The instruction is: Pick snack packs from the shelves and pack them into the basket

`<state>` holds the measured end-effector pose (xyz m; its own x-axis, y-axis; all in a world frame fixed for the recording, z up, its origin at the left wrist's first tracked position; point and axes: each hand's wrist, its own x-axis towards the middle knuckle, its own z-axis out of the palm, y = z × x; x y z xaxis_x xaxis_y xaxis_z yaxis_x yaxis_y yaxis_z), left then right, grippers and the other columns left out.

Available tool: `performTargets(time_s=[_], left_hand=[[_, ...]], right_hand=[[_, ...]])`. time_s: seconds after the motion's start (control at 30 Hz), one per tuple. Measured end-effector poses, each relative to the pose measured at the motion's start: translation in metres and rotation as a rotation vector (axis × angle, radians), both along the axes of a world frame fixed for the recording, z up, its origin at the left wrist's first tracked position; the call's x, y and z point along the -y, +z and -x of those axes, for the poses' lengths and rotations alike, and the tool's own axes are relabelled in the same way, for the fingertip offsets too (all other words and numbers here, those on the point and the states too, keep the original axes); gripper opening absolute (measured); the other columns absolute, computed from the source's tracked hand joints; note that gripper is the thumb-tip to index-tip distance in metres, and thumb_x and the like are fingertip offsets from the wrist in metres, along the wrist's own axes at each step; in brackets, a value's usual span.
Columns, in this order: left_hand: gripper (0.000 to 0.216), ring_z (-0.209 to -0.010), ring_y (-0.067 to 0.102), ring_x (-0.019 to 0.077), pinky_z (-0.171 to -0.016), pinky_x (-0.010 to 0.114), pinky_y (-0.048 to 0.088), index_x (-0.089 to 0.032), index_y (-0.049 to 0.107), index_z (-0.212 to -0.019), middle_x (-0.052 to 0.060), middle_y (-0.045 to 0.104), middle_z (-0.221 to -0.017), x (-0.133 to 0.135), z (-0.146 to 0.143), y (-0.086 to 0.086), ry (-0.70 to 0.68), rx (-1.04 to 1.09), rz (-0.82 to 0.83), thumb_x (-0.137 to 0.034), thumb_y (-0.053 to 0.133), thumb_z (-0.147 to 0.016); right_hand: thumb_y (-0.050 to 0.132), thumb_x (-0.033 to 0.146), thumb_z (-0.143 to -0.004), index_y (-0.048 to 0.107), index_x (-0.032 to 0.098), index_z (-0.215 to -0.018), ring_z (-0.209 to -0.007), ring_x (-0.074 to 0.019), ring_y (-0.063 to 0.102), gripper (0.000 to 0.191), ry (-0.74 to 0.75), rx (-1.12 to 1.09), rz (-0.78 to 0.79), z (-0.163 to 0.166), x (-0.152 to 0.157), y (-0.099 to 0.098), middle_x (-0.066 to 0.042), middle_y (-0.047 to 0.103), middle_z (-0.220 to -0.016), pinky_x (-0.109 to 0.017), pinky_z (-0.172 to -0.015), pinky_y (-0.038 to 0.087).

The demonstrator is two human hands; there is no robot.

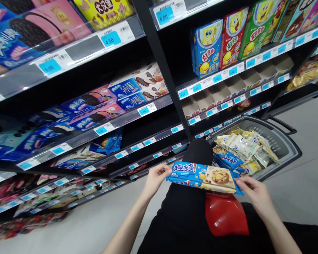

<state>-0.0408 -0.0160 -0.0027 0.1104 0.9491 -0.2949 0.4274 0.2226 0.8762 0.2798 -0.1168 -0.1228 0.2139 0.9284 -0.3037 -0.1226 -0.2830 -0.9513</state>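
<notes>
A blue cookie packet (201,175) with a chocolate-chip cookie picture is held level above my black-clad legs. My left hand (159,178) pinches its left end between thumb and fingers. At the packet's right end, my right hand (250,190) has the crimped tip in a similar pinch. Just beyond the packet stands a grey shopping basket (283,141) on the floor. Inside it lie several pale snack sachets (242,146) and another blue cookie packet (228,158).
Shelves of boxed biscuits (87,106) run along the left and front. Upright snack boxes (206,49) stand on the right shelf, with open cardboard trays (228,88) below. The basket's handle (282,123) sticks out to the right. A glossy red object (226,217) is by my lap.
</notes>
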Motion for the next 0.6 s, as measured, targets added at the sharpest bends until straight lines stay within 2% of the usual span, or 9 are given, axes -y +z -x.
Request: performTargets(time_s=[0.13,0.3,0.43,0.6], left_hand=[[0.030,-0.055,0.054,0.0116,-0.054,0.022,0.042,-0.014,0.061,-0.074,0.000,0.062,-0.062,-0.002,0.009,-0.010,0.128,0.066,0.158,-0.030,0.078,-0.055],[0.029,-0.053,0.053,0.0104,-0.052,0.021,0.041,-0.014,0.061,-0.072,-0.001,0.059,-0.057,0.000,0.010,-0.018,0.240,0.029,0.117,-0.030,0.077,-0.054],[0.028,-0.053,0.053,0.0114,-0.053,0.022,0.041,-0.013,0.063,-0.075,-0.001,0.059,-0.058,-0.001,0.008,-0.025,0.257,0.010,0.119,-0.031,0.074,-0.056],[0.032,-0.052,0.051,0.0104,-0.052,0.022,0.039,-0.013,0.063,-0.079,-0.001,0.058,-0.059,-0.005,0.009,-0.032,0.278,0.074,0.154,-0.032,0.074,-0.056]], right_hand=[[0.072,0.046,-0.062,0.068,0.018,-0.074,-0.068,-0.0226,0.065,0.030,-0.040,-0.001,0.042,0.022,-0.009,-0.006,-0.006,0.070,-0.072,-0.031,-0.063,0.054],[0.073,0.046,-0.060,0.063,0.018,-0.075,-0.063,-0.0226,0.064,0.033,-0.173,-0.014,0.045,0.038,-0.014,-0.019,-0.006,0.067,-0.065,-0.034,-0.061,0.053],[0.072,0.046,-0.062,0.060,0.018,-0.077,-0.068,-0.0227,0.065,0.033,-0.253,0.015,0.077,0.046,-0.021,-0.024,-0.006,0.068,-0.068,-0.034,-0.066,0.051],[0.073,0.046,-0.059,0.060,0.018,-0.083,-0.069,-0.0216,0.064,0.039,-0.262,-0.066,0.110,0.048,-0.028,-0.038,-0.006,0.069,-0.069,-0.033,-0.066,0.051]])
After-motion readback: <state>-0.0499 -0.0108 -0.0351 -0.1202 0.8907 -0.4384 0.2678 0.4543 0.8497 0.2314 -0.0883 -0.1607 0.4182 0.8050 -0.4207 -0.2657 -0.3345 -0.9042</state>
